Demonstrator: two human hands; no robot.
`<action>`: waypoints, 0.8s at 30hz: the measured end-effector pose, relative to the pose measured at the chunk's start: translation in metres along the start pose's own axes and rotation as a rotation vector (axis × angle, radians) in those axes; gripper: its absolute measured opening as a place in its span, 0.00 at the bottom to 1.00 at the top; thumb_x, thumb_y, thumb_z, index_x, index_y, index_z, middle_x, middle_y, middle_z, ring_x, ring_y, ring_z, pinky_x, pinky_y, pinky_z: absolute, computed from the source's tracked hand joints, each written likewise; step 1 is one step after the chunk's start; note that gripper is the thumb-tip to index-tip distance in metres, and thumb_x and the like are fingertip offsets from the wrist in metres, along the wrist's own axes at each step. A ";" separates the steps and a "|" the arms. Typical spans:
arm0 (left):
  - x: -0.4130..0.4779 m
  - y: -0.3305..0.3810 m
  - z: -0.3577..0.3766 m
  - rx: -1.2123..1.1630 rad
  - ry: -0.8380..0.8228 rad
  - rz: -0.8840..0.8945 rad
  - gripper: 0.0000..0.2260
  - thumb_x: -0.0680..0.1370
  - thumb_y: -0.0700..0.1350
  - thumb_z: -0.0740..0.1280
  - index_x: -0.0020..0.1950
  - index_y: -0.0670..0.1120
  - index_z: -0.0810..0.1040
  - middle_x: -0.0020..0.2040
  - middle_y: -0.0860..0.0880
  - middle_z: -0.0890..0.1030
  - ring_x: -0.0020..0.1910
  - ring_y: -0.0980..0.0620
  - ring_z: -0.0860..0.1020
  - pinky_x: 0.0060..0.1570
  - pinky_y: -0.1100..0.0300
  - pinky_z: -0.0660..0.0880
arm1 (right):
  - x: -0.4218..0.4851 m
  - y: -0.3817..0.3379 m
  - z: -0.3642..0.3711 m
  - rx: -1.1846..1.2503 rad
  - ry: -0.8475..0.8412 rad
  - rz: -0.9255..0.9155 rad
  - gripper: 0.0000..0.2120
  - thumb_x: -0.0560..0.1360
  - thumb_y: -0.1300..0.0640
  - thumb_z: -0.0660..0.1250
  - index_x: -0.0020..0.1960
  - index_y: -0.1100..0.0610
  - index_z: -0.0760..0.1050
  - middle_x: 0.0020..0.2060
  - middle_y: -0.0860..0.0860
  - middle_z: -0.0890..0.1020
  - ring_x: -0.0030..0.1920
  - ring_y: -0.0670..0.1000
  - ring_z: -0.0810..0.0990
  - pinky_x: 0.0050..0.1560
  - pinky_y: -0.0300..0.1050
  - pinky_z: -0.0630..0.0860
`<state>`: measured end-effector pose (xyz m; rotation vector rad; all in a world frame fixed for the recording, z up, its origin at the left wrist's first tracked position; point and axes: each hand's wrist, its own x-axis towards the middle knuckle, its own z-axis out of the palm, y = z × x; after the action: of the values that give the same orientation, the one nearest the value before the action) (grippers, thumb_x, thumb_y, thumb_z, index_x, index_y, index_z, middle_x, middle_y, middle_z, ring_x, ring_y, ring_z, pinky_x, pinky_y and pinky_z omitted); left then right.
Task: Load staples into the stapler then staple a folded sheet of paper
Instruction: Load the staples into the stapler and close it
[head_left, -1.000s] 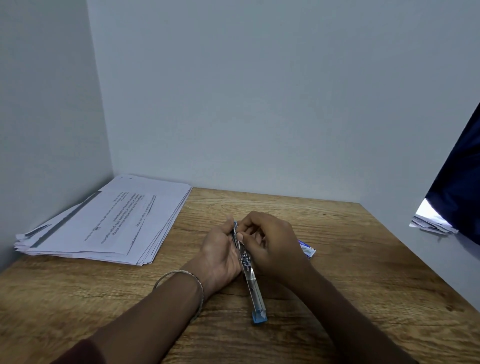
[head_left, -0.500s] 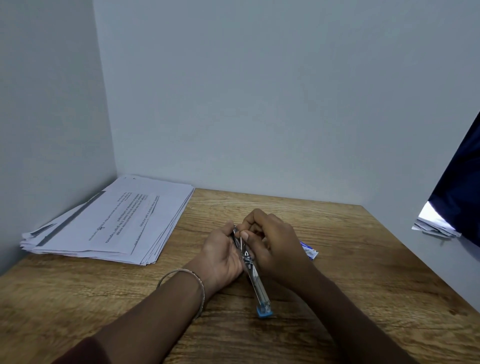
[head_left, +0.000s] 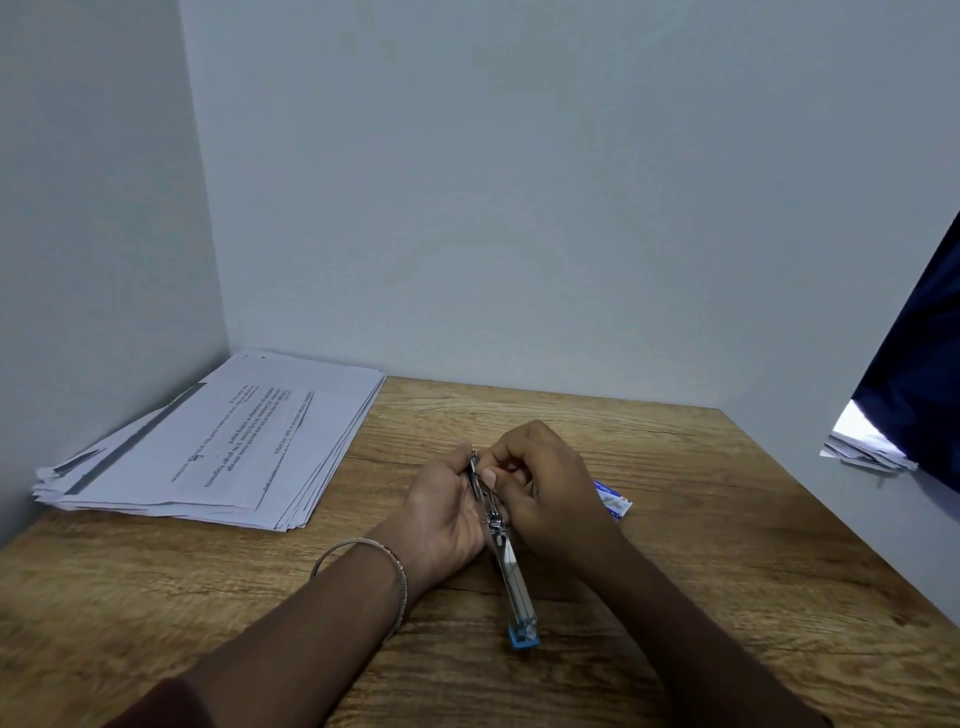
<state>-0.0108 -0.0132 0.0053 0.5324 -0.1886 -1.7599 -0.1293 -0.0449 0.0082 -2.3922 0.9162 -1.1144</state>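
A metal stapler (head_left: 506, 561) lies opened out flat on the wooden table, its blue-tipped arm pointing toward me. My left hand (head_left: 447, 512) cups the stapler's far half from the left. My right hand (head_left: 545, 486) presses thumb and fingers onto that same far half from the right; whether a strip of staples is pinched there is hidden by the fingers. A small blue and white staple box (head_left: 615, 500) peeks out behind my right hand. A stack of printed paper (head_left: 218, 441) lies at the back left.
The wooden table (head_left: 701, 545) sits in a corner between grey walls. A dark blue cloth (head_left: 919, 389) hangs at the right edge over a few more papers (head_left: 862, 449). A thin bangle (head_left: 363, 569) circles my left wrist.
The view has shifted slightly. Both hands stay on the stapler's far end with only small finger movements.
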 end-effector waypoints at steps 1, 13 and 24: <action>0.001 0.000 -0.001 0.012 0.008 0.001 0.31 0.86 0.56 0.49 0.61 0.29 0.76 0.53 0.32 0.82 0.50 0.37 0.83 0.42 0.42 0.83 | 0.000 0.001 0.001 -0.014 -0.008 0.001 0.02 0.74 0.65 0.71 0.45 0.60 0.81 0.44 0.51 0.78 0.44 0.47 0.75 0.44 0.37 0.69; 0.003 0.003 -0.001 0.078 0.047 0.072 0.27 0.86 0.54 0.52 0.73 0.34 0.70 0.67 0.33 0.77 0.63 0.34 0.79 0.56 0.42 0.76 | 0.005 -0.006 -0.021 0.200 0.102 0.177 0.16 0.72 0.70 0.68 0.41 0.50 0.86 0.35 0.43 0.87 0.37 0.35 0.83 0.38 0.25 0.74; 0.005 0.022 -0.008 -0.024 0.049 0.187 0.22 0.85 0.56 0.51 0.41 0.42 0.69 0.35 0.34 0.83 0.41 0.39 0.85 0.51 0.40 0.76 | 0.001 -0.006 -0.025 -0.250 -0.339 -0.247 0.26 0.68 0.55 0.77 0.64 0.50 0.75 0.58 0.48 0.77 0.61 0.51 0.73 0.64 0.50 0.68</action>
<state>0.0108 -0.0221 0.0057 0.5231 -0.1763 -1.5637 -0.1452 -0.0420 0.0281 -2.8443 0.6914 -0.6643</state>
